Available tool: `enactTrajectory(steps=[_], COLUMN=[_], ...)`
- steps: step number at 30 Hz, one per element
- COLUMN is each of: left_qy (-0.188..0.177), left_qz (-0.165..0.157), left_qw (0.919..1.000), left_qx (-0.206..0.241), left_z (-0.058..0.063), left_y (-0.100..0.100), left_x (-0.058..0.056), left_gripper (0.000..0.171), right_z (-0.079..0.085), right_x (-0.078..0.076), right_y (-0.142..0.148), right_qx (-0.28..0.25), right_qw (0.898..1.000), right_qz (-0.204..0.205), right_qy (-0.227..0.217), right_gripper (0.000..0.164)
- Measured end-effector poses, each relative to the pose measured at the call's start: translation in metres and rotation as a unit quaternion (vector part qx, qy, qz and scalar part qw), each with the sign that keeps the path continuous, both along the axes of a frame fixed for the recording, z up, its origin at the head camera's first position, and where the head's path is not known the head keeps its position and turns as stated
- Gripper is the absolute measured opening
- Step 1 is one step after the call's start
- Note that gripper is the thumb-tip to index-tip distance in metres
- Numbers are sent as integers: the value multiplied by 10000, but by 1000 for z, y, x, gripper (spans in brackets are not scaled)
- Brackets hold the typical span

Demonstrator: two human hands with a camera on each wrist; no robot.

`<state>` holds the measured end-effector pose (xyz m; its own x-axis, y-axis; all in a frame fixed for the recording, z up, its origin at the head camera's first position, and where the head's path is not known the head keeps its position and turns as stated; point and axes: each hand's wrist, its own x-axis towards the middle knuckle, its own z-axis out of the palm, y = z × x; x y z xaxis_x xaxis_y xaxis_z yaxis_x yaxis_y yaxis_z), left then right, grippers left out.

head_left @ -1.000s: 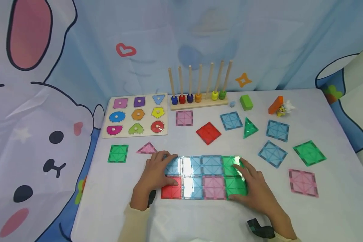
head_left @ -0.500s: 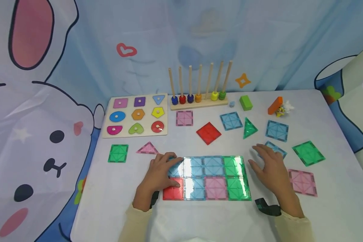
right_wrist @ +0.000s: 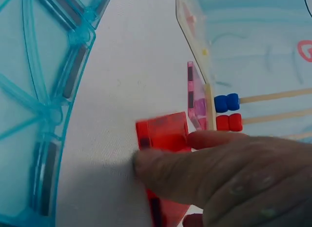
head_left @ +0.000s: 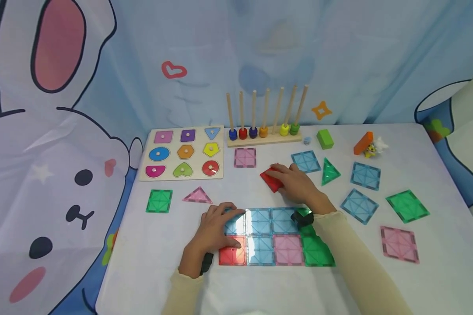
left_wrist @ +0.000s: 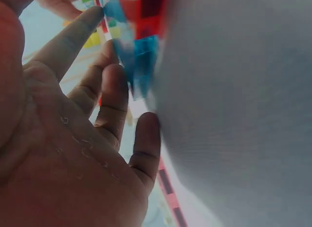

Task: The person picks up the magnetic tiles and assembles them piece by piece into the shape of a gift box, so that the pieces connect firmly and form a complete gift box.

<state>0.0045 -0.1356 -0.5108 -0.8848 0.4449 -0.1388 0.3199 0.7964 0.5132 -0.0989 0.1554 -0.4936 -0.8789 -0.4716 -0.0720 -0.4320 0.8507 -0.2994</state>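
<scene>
R hand (head_left: 297, 183) at the loose red tile (head_left: 270, 181), which lies behind the tile panel (head_left: 273, 238) — near it, not touching — and in front of the pink square tile (head_left: 245, 157). Principal change: in the earlier head views this hand spanned the panel's R end, then stood apart from it, partly over a loose blue tile (head_left: 359, 206); it has since crossed to the red one. Digits now clamped on the red tile: R wrist view gives thumb on one side, a finger on the opp. side. Whether the tile is raised or flat on the counter (head_left: 134, 280) can't be told.

L hand (head_left: 216, 229) essentially unchanged: at the panel's L end, digits apart, extended in the L wrist view, pinching nothing; thumb and index overlie the two end tiles, i.e. one blue, one red.

Panel: 8 square tiles, 2 rows × 4, edges approx. aligned where seen; R end partly hidden by the R sleeve (head_left: 358, 267) and wrist strap (head_left: 301, 218).

Interp.: w/ the R hand gone from the panel, the work has likely passed from tending the joined tiles to handling a separate one — the L hand alone seems to steady the panel. Reaching across it, the sleeve could nudge the R end out of line.
</scene>
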Motion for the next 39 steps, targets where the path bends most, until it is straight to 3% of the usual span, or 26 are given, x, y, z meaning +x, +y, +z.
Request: enactTrajectory(steps=[5,12,15,18,22,27,30,33,36,39], left_qy=[60,-96,19,278,581,549,466,396,362,536], left_qz=[-27,-36,-136,-215,-104,-126,-261,-369,-423,-552], left_qw=[9999,9999,9999,9991,9974,9940,9911,9885,9870,9843], left_qx=[106,42,-90,-235,-423,-936,-1223,-1409,-1507,-1588], left_z=[-6,-3,1,5,12,24,24,15,7,5], left_y=[-2,-1,0,1,5,14,22,31,38,45], left_x=[-1,-3,-6,-13,-34,-77,-103,-124,-129,-117], left_gripper=[86,86,85,83,85,98,103,107,109,109], right_z=[-1,1,2,3,0,-19,-32,-43,-49,-53], right_x=[14,43,54,74,117,174,195,205,209,210], right_y=[6,16,20,25,45,62,58,50,44,43], right_qx=[-251,-204,-221,-311,-426,-505,-710,-890,-947,-918], right_qw=[9994,9989,9989,9979,9945,9892,9847,9802,9766,9729], right_qz=[-221,-411,-421,-573,-952,-1378,-1580,-1766,-1898,-2012], right_qy=[24,-63,-28,-46,41,-58,-182,11,360,670], right_gripper=[68,63,69,85,113,131,132,129,126,124])
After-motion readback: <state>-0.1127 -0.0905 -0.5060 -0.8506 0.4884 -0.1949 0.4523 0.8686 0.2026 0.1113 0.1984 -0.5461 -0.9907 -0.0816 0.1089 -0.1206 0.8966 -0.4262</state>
